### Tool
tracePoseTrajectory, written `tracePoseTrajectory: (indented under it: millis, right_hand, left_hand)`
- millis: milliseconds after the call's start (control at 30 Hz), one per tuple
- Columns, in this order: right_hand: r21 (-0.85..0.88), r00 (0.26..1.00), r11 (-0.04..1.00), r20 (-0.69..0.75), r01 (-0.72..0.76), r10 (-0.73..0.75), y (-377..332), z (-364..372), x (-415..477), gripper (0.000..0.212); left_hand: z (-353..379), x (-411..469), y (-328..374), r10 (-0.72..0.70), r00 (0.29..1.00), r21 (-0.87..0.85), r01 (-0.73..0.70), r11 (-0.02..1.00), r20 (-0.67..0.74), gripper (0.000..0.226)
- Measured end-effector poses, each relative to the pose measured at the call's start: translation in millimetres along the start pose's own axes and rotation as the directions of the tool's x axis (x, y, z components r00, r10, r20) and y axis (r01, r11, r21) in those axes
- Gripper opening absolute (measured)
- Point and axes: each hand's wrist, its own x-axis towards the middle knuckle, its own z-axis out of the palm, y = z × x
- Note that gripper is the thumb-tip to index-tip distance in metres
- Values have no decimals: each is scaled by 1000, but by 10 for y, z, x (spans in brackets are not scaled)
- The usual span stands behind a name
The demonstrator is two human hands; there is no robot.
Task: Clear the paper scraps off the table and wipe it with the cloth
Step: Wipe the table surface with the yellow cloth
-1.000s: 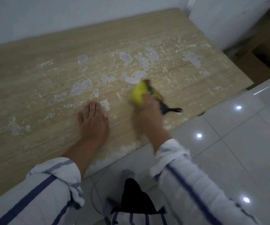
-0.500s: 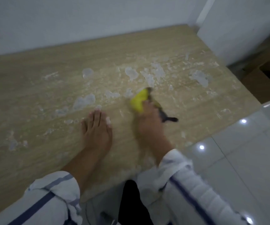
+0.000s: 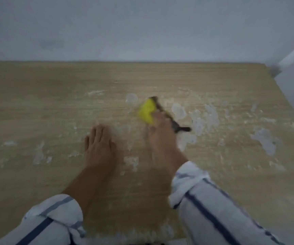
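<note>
Now the right hand (image 3: 162,137) is closing its grip on a blurred yellow scraper (image 3: 147,111); the left hand (image 3: 99,145) is lying spread flat on the table (image 3: 36,106).

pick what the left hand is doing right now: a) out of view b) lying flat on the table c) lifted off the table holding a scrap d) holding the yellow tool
b: the left hand lies palm down with fingers spread on the table, holding nothing, while the right hand grips the yellow tool among the paper scraps.
</note>
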Motion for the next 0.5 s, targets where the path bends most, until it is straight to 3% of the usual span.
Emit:
tracePoseTrajectory:
  millis: [33,100,133,167,233,300,400,433,500]
  right_hand:
    - [17,982,985,82,171,-172,-239,207,-146,44]
    - [82,839,923,392,376,-377,-450,440,-408,53]
    - [69,803,898,423,434,-420,-385,473,-382,55]
    - [20,812,878,370,479,-451,-282,468,-271,55]
    - [-80,889,918,293,388,-351,-55,397,66,49]
    - [-133,970,977,197,168,-140,223,253,455,47]
    - [-181,971,964,103,-194,215,216,79,845,43]
    - [-172,974,963,56,-208,220,8,98,873,40]
    - [-105,993,992,81,-72,80,-529,354,700,39]
  left_hand:
    - [-35,46,-89,-59,998,22,59,998,-2,57]
    - [-86,106,-234,-118,993,47,118,992,-7,58]
    - [-97,119,-285,-115,993,50,116,992,-17,57]
    - [-103,129,-321,-101,994,52,103,993,-30,56]
    - [-110,160,-377,-72,997,57,74,996,-26,57]
    - [-135,219,-436,-67,998,49,67,997,-1,59]
    - [-242,360,-614,-95,995,43,96,994,-22,60]
    - [-281,419,-687,-113,993,43,114,993,-25,61]
    - [-357,540,-834,-148,989,50,149,988,-30,60]
